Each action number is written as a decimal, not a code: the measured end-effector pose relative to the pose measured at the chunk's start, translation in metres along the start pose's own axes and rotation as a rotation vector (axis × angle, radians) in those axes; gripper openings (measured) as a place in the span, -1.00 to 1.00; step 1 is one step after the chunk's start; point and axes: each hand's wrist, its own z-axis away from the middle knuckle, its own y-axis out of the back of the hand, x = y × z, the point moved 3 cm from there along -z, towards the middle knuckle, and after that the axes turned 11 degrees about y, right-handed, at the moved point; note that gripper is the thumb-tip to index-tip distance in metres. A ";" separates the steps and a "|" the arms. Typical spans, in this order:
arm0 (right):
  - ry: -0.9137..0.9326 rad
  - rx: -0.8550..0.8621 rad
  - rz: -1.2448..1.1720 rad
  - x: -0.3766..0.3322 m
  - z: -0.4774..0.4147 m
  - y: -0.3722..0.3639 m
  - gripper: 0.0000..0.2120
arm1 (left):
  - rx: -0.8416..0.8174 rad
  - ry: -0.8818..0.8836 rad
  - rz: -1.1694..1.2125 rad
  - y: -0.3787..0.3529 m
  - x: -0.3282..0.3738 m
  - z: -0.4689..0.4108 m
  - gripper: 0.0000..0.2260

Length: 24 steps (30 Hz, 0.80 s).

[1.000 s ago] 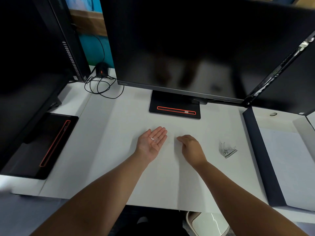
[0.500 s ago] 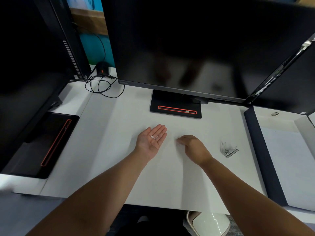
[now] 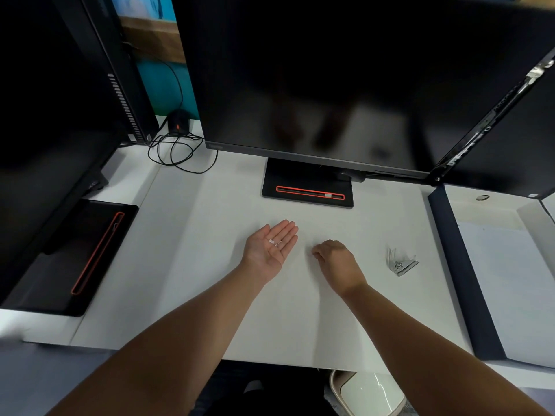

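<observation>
White desk [image 3: 210, 250] spreads before the monitor base [image 3: 306, 178], and nearer the person than that base a few tiny pale pieces [image 3: 274, 242] lie in the flat, upturned left hand [image 3: 267, 253], with the right hand [image 3: 336, 262] just to their right, knuckles up and fingers curled under, so I cannot tell whether it holds anything.

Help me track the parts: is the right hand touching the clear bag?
Apart. The head view shows a strip of bare white table between the right hand and the bag.
</observation>
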 end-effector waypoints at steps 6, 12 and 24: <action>-0.075 0.036 0.021 -0.003 0.002 -0.012 -0.79 | 0.018 0.009 -0.011 0.005 -0.005 0.002 -0.64; -0.083 0.118 -0.125 -0.016 -0.008 0.005 -0.81 | 0.035 0.022 -0.025 0.005 -0.008 0.002 -0.64; 0.075 0.153 -0.125 -0.048 -0.016 0.016 -0.82 | 0.032 0.037 -0.052 -0.003 -0.019 0.002 -0.63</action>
